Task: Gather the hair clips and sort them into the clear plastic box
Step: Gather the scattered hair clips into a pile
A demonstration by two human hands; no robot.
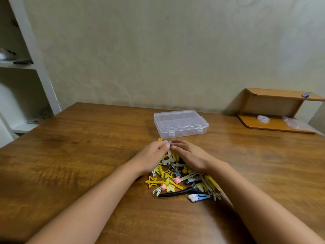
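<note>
A heap of several hair clips (182, 180) lies on the wooden table (79, 155): yellow star clips, pale green clips, a long black clip (175, 193) and a blue snap clip (199, 197) at the near edge. My left hand (152, 155) and my right hand (189, 154) rest palm-down on the far part of the heap, fingertips almost meeting, fingers relaxed and cupped around the clips. Just beyond the hands stands the clear plastic box (180, 123) with its lid closed and both latches facing me.
A small wooden two-level shelf (274, 110) stands at the back right of the table, holding a roll of clear tape (263, 118) and a plastic bag. White shelving (26, 67) rises at the left. A wall runs behind the table.
</note>
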